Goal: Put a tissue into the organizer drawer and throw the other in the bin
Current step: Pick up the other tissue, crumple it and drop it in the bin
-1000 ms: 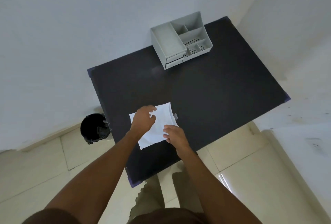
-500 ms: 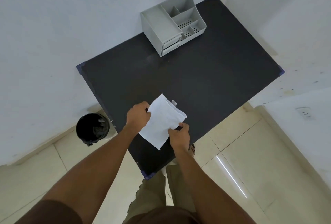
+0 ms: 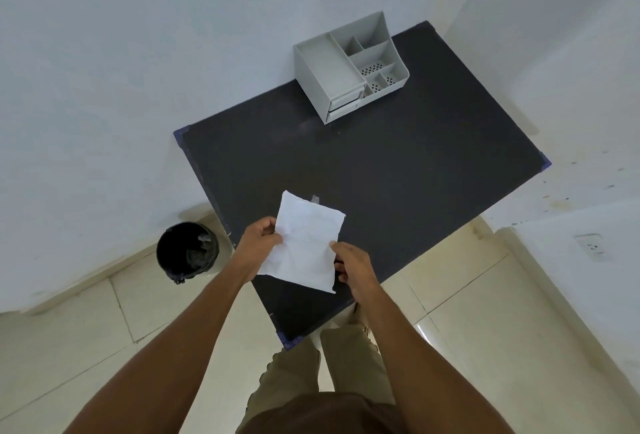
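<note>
Bin (image 3: 187, 251) left of left hand (image 3: 258, 246), crumpled liner inside. Organizer (image 3: 349, 68) far ahead, drawers closed. Both hands, right hand (image 3: 353, 265) too, pinch tissue (image 3: 306, 243) above tabletop (image 3: 398, 170).

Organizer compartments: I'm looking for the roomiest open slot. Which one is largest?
The long tray along the organizer's left side, above the drawers; the others are small divided sections.

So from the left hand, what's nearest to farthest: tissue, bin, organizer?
1. Tissue: held in the left hand.
2. Bin: on the floor, left of the table.
3. Organizer: far table edge, by the wall.
</note>
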